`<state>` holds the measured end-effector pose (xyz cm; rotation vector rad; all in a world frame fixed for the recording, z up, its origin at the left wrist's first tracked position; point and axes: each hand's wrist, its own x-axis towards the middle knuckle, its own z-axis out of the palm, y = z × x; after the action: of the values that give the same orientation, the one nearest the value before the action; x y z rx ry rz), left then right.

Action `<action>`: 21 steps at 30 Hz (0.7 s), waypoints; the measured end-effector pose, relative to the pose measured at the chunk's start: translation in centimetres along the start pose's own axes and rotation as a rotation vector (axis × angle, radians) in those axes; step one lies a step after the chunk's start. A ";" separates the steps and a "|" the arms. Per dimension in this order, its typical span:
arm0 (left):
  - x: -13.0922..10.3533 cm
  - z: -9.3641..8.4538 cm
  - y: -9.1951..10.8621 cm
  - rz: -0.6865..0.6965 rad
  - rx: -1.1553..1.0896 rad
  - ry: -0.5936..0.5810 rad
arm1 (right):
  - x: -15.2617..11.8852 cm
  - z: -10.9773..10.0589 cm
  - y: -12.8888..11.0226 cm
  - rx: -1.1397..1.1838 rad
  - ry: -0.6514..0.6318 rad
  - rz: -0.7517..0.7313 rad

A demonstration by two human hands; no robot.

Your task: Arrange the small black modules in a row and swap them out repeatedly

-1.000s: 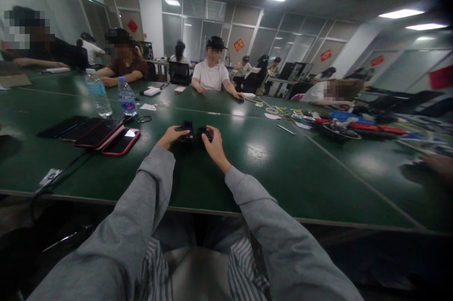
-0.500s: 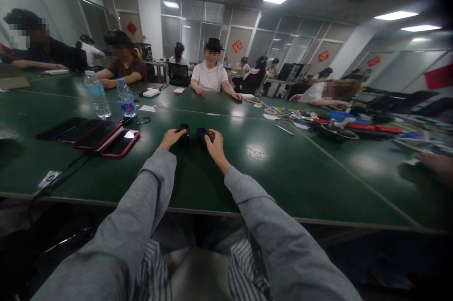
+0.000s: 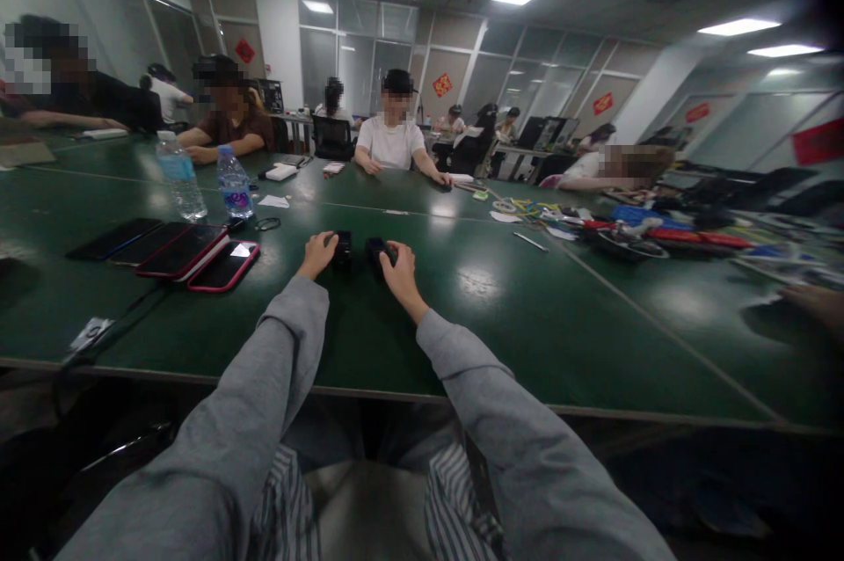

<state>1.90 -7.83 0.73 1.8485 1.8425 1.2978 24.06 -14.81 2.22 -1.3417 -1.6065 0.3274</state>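
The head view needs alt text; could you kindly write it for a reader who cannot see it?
The left hand touches one black object, and the right hand holds another beside it on a green table. Phones and two bottles are to the left, clutter to the right, with people seated beyond.

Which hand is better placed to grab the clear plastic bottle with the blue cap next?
Probably the left hand: it is nearer the bottle, though also at a boxy black device. The right hand is farther across, at a second black device.
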 end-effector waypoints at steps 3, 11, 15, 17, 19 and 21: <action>0.0 0.0 0.4 0.035 0.009 0.067 | -0.3 0.1 -0.1 -0.087 0.001 -0.100; -1.7 1.4 1.6 0.273 0.094 -0.162 | -0.6 0.7 1.0 -0.362 -0.234 -0.249; -2.1 1.4 2.0 0.282 0.100 -0.169 | 0.4 1.0 1.2 -0.415 -0.220 -0.142; -2.4 1.2 2.4 0.276 0.100 -0.160 | 0.7 1.1 1.1 -0.442 -0.201 -0.080; -2.8 1.0 2.8 0.265 0.105 -0.158 | 0.9 1.1 1.1 -0.448 -0.189 -0.056; -3.1 1.0 3.0 0.269 0.124 -0.181 | 0.9 1.0 1.1 -0.438 -0.194 -0.053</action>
<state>5.27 -10.78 0.97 2.2614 1.6592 1.0697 24.00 -13.24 1.38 -1.6283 -1.9495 0.0731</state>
